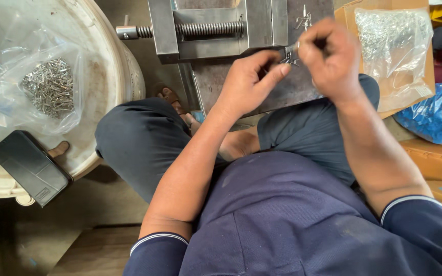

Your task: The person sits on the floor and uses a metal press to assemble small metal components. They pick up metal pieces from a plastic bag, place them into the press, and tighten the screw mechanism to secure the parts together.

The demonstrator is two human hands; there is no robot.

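My left hand (249, 76) and my right hand (328, 59) meet over a grey metal plate (221, 82) in front of me. Both pinch a small shiny metal part (290, 53) between their fingertips. Just behind them stands a steel vise (211, 25) with a threaded screw (208, 29). A few small metal bits (304, 20) stick up from the vise block near my right hand. I sit cross-legged in dark trousers, with my knees under the plate.
On the left a white round drum lid (106, 61) carries a clear bag of small metal pins (49, 87) and a black wallet-like case (29, 166). On the right sits a cardboard box (428, 76) with a bag of metal parts (392, 38), and a bag of blue pieces (438, 115).
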